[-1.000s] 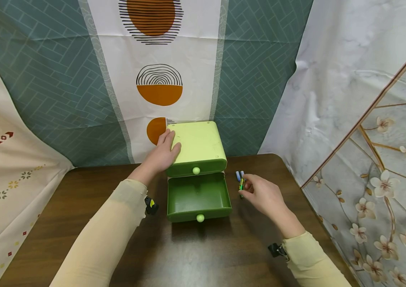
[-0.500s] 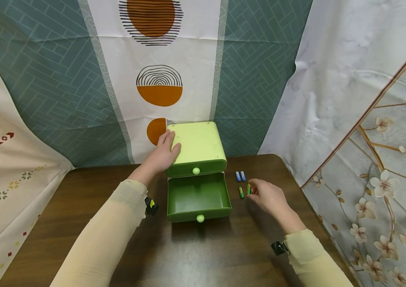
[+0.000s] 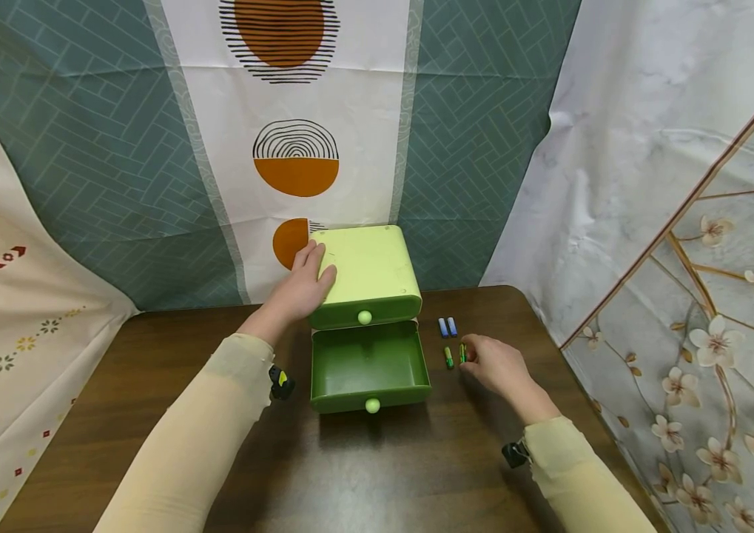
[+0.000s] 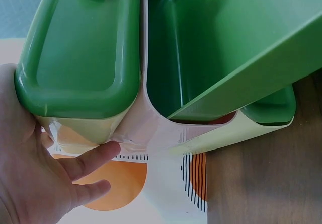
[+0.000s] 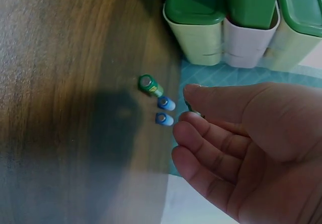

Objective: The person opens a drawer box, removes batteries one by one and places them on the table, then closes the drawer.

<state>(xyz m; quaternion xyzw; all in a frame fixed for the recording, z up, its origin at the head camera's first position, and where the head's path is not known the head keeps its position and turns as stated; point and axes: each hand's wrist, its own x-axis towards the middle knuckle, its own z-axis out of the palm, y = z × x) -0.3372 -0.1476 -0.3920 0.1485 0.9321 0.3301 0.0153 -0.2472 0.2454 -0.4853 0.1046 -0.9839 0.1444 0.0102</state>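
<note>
Right hand [image 3: 499, 368] has thumb and forefinger nearly together, pinching a green battery [image 3: 462, 354]; whether it touches the table [image 3: 250, 451] I cannot tell; just left of it lies a second green battery [image 3: 448, 358], with two blue batteries [image 3: 443, 328] side by side beyond; the left hand [image 3: 301, 291], fingers extended and thumb spread, rests on the left edge of the cabinet [image 3: 370, 263]; that cabinet stands between the left hand and the batteries, its middle drawer [image 3: 342, 402] jutting out below the closed top drawer [image 3: 393, 309].
</note>
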